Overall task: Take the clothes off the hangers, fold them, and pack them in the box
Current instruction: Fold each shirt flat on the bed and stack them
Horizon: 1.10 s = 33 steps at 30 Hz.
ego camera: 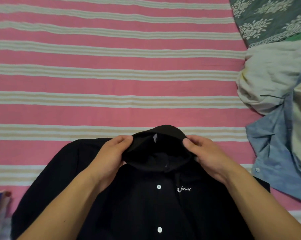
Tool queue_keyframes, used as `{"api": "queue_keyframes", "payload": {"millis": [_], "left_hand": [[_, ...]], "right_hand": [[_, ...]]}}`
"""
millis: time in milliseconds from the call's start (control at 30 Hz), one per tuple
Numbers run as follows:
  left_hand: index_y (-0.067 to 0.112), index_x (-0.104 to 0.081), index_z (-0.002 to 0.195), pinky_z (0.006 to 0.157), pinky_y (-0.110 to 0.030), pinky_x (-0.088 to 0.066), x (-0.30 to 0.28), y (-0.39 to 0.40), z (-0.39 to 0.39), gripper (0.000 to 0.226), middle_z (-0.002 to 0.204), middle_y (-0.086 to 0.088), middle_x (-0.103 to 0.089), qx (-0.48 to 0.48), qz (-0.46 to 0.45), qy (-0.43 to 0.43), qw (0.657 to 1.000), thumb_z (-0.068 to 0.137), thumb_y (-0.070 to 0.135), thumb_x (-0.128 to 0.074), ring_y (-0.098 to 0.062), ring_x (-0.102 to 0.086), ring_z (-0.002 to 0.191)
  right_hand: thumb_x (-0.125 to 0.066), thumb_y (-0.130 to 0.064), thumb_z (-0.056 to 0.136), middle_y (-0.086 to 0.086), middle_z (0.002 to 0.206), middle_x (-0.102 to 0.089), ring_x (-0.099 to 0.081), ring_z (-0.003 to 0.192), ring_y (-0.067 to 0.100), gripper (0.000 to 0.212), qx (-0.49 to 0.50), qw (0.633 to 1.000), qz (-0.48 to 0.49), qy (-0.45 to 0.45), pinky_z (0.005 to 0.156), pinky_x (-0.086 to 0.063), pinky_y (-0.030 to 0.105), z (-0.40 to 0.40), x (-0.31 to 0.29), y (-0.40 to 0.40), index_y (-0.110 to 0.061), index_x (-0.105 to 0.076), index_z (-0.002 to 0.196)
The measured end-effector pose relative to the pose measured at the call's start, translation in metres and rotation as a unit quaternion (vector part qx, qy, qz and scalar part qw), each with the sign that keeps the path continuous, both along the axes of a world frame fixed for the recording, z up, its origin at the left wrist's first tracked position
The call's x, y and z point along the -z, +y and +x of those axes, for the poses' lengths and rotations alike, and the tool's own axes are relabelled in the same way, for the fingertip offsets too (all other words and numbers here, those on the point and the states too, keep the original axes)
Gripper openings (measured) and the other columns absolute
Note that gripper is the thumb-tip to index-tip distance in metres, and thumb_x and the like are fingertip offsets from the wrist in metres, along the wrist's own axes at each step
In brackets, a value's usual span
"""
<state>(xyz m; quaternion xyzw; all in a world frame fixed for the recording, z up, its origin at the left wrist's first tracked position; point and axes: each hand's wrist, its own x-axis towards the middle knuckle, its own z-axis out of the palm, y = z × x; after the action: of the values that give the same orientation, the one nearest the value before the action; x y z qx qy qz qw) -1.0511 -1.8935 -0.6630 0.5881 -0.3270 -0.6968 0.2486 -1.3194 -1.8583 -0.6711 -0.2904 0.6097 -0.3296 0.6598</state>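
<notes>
Black hooded shirt [146, 205] laid flat at bed's near edge, hood [161, 148] pinched by left hand [110, 156] & right hand [208, 156], pale & blue clothes [276, 101] heaped at right edge of striped bedsheet [111, 66].

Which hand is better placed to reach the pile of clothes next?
Right, probably. The right hand grips the black hooded shirt's hood nearer the pile of clothes; the left hand grips the hood's far side.
</notes>
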Motion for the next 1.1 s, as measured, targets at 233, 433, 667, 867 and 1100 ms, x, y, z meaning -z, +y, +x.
{"api": "queue_keyframes", "payload": {"millis": [233, 433, 667, 867, 1100], "left_hand": [[0.005, -0.076, 0.109, 0.101, -0.041, -0.048, -0.006, 0.001, 0.004, 0.043, 0.112, -0.014, -0.075, 0.011, 0.013, -0.001, 1.000, 0.105, 0.037, -0.050, -0.028, -0.069, 0.108], [0.017, -0.071, 0.114, 0.087, -0.035, -0.051, -0.003, 0.002, -0.003, 0.021, 0.113, -0.012, -0.073, -0.020, 0.000, -0.023, 1.000, 0.098, 0.030, -0.064, -0.021, -0.068, 0.095], [0.026, -0.067, 0.120, 0.081, -0.030, -0.055, -0.002, 0.011, -0.005, 0.042, 0.118, -0.009, -0.069, -0.042, -0.010, 0.051, 0.998, 0.080, 0.020, -0.079, -0.023, -0.073, 0.101], [0.028, -0.061, 0.097, 0.064, -0.027, -0.050, 0.007, 0.006, -0.010, 0.018, 0.102, 0.000, -0.067, -0.011, -0.120, -0.265, 0.957, 0.093, 0.010, -0.062, -0.018, -0.068, 0.082], [0.020, -0.059, 0.092, 0.059, -0.033, -0.050, -0.022, -0.039, -0.026, 0.003, 0.082, 0.001, -0.060, 0.128, -0.227, -0.455, 0.851, 0.090, 0.020, -0.058, -0.021, -0.060, 0.070]], "right_hand": [[-0.058, -0.029, 0.100, 0.016, 0.107, -0.075, -0.072, 0.103, 0.031, 0.030, 0.086, 0.996, -0.002, -0.031, 0.093, -0.053, 0.039, 0.007, -0.001, 0.004, -0.007, -0.077, 0.104], [-0.061, -0.029, 0.099, 0.015, 0.115, -0.073, -0.072, 0.103, 0.027, 0.033, 0.234, 0.938, 0.182, -0.178, 0.086, -0.060, 0.039, 0.001, 0.007, 0.004, -0.005, -0.069, 0.120], [-0.058, -0.014, 0.101, 0.004, 0.103, -0.078, -0.074, 0.095, 0.018, 0.018, 0.120, 0.986, 0.119, -0.007, 0.086, -0.055, 0.033, 0.008, -0.002, 0.015, -0.014, -0.069, 0.115], [-0.051, -0.018, 0.101, 0.002, 0.118, -0.063, -0.065, 0.092, 0.012, 0.020, 0.148, 0.945, 0.015, 0.290, 0.084, -0.056, 0.031, 0.013, 0.006, 0.016, -0.028, -0.065, 0.110], [-0.054, -0.023, 0.091, 0.005, 0.106, -0.068, -0.060, 0.089, 0.029, 0.023, -0.208, 0.816, -0.018, 0.539, 0.075, -0.046, 0.032, 0.030, -0.009, -0.049, -0.019, -0.070, 0.106]]}}
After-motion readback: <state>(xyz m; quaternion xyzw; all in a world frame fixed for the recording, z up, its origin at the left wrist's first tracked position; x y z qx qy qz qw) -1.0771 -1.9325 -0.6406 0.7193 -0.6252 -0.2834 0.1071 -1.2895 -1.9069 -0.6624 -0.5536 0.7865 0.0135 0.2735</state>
